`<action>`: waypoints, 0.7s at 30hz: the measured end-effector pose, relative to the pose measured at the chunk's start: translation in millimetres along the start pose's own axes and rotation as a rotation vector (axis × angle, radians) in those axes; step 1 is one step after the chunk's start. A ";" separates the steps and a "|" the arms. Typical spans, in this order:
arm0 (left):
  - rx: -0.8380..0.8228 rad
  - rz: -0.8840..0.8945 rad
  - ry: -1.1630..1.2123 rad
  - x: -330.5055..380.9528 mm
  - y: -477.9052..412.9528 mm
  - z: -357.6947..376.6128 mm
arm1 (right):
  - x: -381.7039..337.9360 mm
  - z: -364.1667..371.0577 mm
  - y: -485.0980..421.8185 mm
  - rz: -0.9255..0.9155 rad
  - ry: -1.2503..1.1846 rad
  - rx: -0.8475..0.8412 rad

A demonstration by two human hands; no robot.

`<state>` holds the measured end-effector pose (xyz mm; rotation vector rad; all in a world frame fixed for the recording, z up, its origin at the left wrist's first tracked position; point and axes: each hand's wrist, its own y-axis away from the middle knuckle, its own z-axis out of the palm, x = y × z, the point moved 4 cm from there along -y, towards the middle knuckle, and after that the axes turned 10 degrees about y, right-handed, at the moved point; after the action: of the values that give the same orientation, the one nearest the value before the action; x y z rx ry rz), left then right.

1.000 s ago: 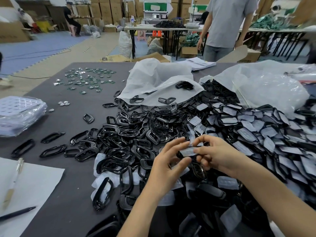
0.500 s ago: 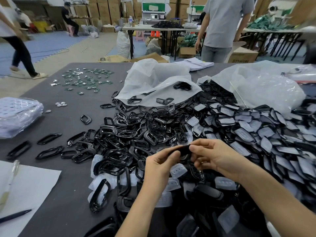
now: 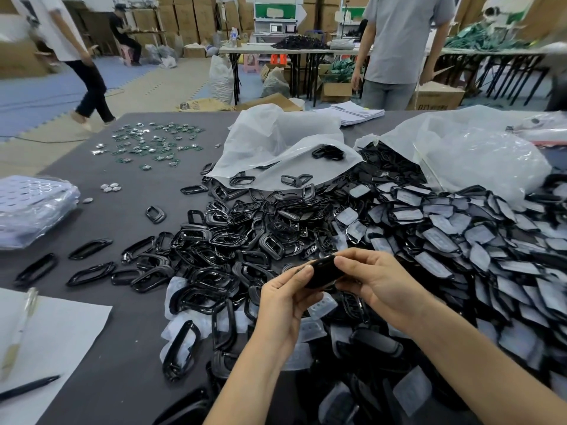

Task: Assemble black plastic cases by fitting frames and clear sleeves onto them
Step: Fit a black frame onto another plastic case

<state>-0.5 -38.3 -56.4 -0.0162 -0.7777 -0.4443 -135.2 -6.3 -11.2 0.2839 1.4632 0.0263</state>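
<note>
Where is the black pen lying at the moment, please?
In the head view, the black pen lies at the lower left, on the white sheet of paper, nearer the camera than the clear pen on the same sheet.

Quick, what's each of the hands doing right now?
Left hand: pinching one end of the small black plastic case.
Right hand: pinching the same case's other end.

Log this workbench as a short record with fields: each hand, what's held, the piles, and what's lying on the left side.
left hand: pinches the black case at its left end
right hand: pinches its right end
black frames: loose heap, table centre
sleeved cases: heap on the right, beside a plastic bag
left side: paper sheet, black pen, wrapped trays
</note>
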 end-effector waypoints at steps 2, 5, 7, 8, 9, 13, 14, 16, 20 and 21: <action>0.001 0.007 -0.009 0.3 -1.2 -1.3 | -0.6 0.3 0.3 -0.014 0.040 0.021; 0.001 0.053 -0.044 0.9 -2.0 -2.0 | -2.1 1.5 -0.3 -0.004 0.048 0.056; -0.009 0.061 -0.041 1.0 -1.7 -1.2 | -3.2 1.0 -0.8 0.016 0.036 0.077; -0.017 0.052 -0.032 0.6 -1.9 -1.2 | -3.6 -0.3 -0.5 0.032 0.036 0.086; -0.027 0.036 -0.019 0.2 -2.6 -1.1 | -3.7 -2.2 0.0 0.051 0.037 0.097; -0.044 -0.021 0.030 -0.5 -5.1 -2.4 | -2.8 -13.4 1.7 0.095 0.010 0.150; -0.054 -0.032 0.026 -1.2 -5.2 -2.9 | -3.0 -15.3 1.6 0.095 0.012 0.156; -0.082 -0.058 0.014 -2.8 -4.4 -2.9 | -3.8 -17.6 0.7 0.091 0.021 0.160; -0.062 -0.051 0.006 -3.4 -5.3 -4.3 | -2.6 -18.3 -1.2 0.103 0.002 0.140; -0.058 -0.050 0.014 -3.7 -5.8 -4.3 | -2.3 -17.8 -1.5 0.098 0.004 0.131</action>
<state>-2.1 -42.9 -62.9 -0.0476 -0.7522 -0.5134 -153.1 -5.2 -10.7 0.4626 1.4567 0.0096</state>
